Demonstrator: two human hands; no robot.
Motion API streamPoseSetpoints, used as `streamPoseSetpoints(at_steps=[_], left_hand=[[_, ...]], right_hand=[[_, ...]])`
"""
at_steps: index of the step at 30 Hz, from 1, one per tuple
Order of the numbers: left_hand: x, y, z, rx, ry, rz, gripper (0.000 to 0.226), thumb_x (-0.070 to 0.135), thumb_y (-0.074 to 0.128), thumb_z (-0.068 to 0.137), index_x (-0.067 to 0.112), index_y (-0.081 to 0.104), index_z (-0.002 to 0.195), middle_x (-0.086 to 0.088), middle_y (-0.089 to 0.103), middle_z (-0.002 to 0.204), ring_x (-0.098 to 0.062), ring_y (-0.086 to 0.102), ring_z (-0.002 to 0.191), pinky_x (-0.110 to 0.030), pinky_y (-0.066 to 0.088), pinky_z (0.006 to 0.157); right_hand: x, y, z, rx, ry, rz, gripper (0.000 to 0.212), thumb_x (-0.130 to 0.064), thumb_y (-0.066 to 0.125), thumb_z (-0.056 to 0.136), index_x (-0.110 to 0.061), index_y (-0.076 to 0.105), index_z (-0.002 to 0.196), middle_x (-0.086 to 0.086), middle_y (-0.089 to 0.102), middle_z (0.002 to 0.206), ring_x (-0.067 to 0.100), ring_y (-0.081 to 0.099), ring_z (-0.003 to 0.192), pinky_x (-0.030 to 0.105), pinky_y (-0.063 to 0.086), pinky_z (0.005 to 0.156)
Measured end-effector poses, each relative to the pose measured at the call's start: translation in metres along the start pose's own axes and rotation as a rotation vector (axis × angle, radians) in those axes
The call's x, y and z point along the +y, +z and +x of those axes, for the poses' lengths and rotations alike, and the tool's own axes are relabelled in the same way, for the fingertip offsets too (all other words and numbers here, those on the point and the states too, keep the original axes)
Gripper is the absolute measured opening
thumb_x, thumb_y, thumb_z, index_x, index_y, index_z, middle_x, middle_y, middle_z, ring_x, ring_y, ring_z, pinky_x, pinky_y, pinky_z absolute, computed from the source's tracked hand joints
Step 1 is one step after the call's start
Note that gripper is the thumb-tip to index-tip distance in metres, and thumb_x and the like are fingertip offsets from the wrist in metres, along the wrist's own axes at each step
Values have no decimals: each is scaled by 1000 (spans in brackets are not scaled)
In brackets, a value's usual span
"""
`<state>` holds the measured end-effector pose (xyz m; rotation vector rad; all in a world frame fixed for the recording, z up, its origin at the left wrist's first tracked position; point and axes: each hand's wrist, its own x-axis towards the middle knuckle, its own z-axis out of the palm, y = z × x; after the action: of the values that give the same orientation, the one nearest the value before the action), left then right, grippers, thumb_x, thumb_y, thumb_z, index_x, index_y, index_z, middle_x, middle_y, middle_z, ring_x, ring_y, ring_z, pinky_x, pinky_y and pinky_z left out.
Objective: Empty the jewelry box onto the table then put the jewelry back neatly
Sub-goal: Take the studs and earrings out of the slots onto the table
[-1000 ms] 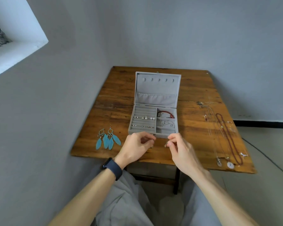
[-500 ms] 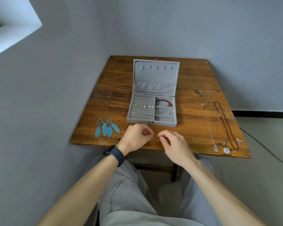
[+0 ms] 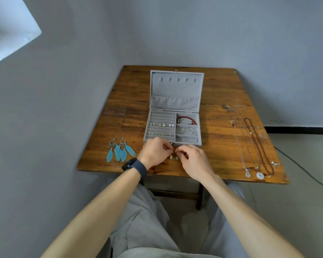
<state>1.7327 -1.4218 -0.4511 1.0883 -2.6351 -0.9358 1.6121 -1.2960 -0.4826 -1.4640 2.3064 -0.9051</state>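
Note:
An open grey jewelry box [image 3: 172, 108] stands mid-table, lid upright. Its ring rows hold small earrings [image 3: 161, 124]; the right compartments hold a red bracelet [image 3: 186, 120] and a silver chain [image 3: 188, 130]. Just in front of the box, my left hand [image 3: 154, 153] and my right hand [image 3: 193, 160] meet with fingertips pinched. Two small drop earrings [image 3: 174, 157] hang between them, one pinched by each hand, their drops at the wooden table [image 3: 131, 101].
Blue feather earrings [image 3: 119, 150] lie at the table's left front. Several necklaces [image 3: 254, 144], silver and red-beaded, stretch along the right side. A grey wall runs close on the left; my knees are under the front edge. A cable crosses the floor at right.
Both hands have come closer together just in front of the box, and the two drop earrings now show between the fingertips. The camera has tilted down.

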Motion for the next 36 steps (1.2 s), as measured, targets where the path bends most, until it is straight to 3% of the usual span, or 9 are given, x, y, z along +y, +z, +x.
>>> streamPoseSetpoints(at_steps=[11,15,19,22,36], left_hand=[[-3,6,3,37,4,22,15,27,67,92,25,77,103,6,74,99,-9,66,92,-26,55,80],[-4,5,0,43,-1,17,18,29,67,93,26,75,108,6,74,100,-8,66,92,-27,57,81],[-6,1,-10,81,-2,78,20,34,65,93,31,71,111,11,71,98,-9,66,90,-32,59,79],[-5,3,-19,109,25,169,19,38,62,93,32,71,109,11,70,98,-12,66,90,-35,59,76],[1,12,-27,131,41,258,22,34,58,97,27,70,114,4,67,108,-17,65,94,-35,58,74]], right_hand=[[-1,11,1,124,11,-14,27,-23,62,96,-20,70,121,-2,67,118,13,62,105,21,50,88],[1,9,-9,178,21,52,25,-18,65,93,-17,69,118,-3,66,110,10,63,95,26,55,85],[4,14,-21,216,21,40,17,-19,67,91,-17,72,107,-5,62,104,8,60,90,16,47,78],[2,22,-25,234,16,-29,15,-21,69,89,-15,75,103,-3,60,102,12,56,94,18,41,79],[4,22,-36,193,-21,-67,22,-17,69,89,-15,75,110,-4,61,111,12,51,99,16,38,84]])
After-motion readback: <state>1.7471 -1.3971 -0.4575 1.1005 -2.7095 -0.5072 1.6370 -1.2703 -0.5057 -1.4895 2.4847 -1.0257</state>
